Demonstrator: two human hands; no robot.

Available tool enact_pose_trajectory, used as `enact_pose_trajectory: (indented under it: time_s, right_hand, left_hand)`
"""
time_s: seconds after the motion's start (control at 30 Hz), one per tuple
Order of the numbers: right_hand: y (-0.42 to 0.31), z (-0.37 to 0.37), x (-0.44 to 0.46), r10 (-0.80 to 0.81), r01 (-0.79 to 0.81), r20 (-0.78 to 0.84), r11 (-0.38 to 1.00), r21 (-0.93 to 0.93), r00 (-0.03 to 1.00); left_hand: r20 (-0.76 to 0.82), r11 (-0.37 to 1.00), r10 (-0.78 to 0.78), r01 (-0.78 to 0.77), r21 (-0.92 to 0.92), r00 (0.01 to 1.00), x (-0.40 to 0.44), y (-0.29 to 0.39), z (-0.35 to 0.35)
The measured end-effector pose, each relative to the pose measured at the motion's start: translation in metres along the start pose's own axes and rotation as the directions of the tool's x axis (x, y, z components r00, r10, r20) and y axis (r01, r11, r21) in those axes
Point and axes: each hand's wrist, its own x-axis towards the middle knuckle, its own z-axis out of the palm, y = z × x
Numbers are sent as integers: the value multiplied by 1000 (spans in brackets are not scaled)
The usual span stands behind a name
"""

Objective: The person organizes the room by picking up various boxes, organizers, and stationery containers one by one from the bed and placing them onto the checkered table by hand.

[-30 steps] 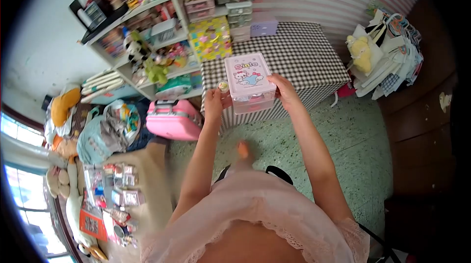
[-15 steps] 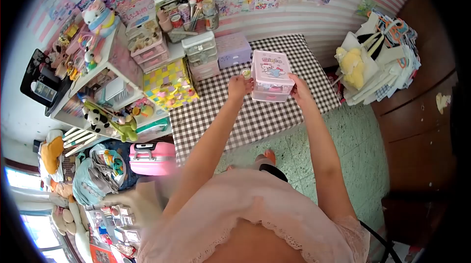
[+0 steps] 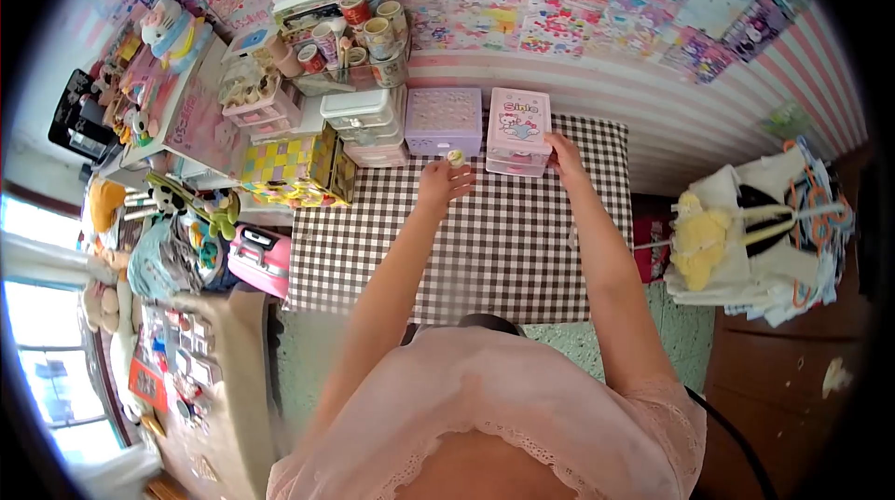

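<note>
The pink cat-printed box [image 3: 519, 118] stands at one o'clock on the check-covered desk [image 3: 503, 248], just beside a purple box [image 3: 444, 118] at its nine o'clock. The right hand [image 3: 568, 164] has its fingers against the pink box's three o'clock side; whether they grip cannot be told. The left hand [image 3: 442, 185], fingers spread apart, hovers near the purple box's six o'clock edge, a small round trinket [image 3: 455, 158] at its fingertips.

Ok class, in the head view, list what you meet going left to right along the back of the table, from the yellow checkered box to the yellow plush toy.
Yellow checkered box, small drawer unit, purple box, pink box, right hand, yellow plush toy.
</note>
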Motion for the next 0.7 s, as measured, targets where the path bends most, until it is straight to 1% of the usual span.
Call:
enact_pose_trajectory:
  time_s: [0.07, 0.13, 0.17, 0.27, 0.33, 0.37, 0.43, 0.47, 0.53, 0.57, 0.67, 0.7]
  right_hand:
    - [12, -4, 30, 35, -30, 57, 996, -82, 998]
    - [14, 3, 39, 25, -25, -5, 999, -32, 1000]
    - [28, -7, 53, 38, -36, 43, 998, -49, 998]
    - [29, -5, 48, 12, -17, 96, 998, 55, 995]
    - [26, -8, 44, 35, -41, 109, 998, 46, 993]
    - [24, -8, 44, 36, -38, 130, 999, 14, 991]
    - [25, -9, 48, 17, -12, 165, 999, -30, 986]
    - [26, -9, 49, 20, -15, 164, 999, -32, 986]
    - [30, -7, 47, -24, 31, 96, 997, -70, 995]
    - [32, -7, 46, -23, 29, 96, 997, -69, 995]
    - [28, -8, 54, -131, 114, -31, 940, -322, 991]
    - [28, -5, 55, -252, 194, -70, 869, -456, 965]
  left_hand:
    - [-34, 1000, -4, 3, -13, 999, 0, 3, -11]
    - [-95, 1000, 21, -20, 10, 995, 2, 6, -22]
    - [-106, 1000, 26, -25, 11, 994, 7, 4, -29]
    - [-152, 1000, 17, -15, 14, 988, 8, 9, -29]
    - [-146, 1000, 26, -23, 17, 989, 8, 6, -28]
    - [-110, 999, 36, -34, 23, 993, 11, 3, -30]
    - [-108, 1000, 21, -20, 13, 994, 11, -1, -25]
    - [-102, 1000, 10, -10, 8, 995, 11, -5, -21]
    - [-119, 1000, 4, -5, -9, 993, 8, -9, -15]
    - [-111, 1000, -2, 2, 1, 994, 9, -8, -13]
    - [-96, 1000, 21, -22, -9, 995, 19, -7, -11]
    - [-42, 998, 49, -50, -27, 998, 20, -5, -12]
